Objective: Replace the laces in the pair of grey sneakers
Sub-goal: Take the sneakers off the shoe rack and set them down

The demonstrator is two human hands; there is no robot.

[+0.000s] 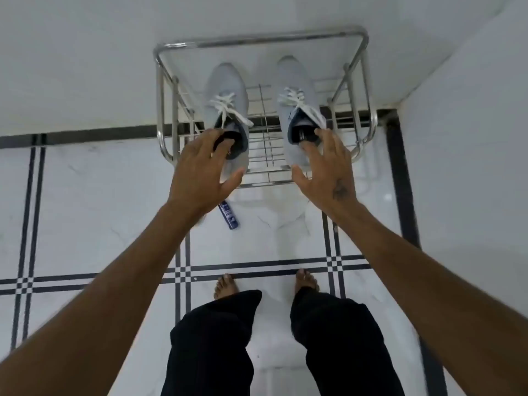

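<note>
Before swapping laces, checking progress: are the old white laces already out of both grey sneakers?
No, white laces still thread both grey sneakers on the rack.

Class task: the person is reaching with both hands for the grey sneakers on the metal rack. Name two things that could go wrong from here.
1. The loose white laces trail over the wire shelf and could snag on it as the left sneaker lifts.
2. A blue packet lies on the floor near the bare feet; stepping forward might mean slipping on it.
</note>
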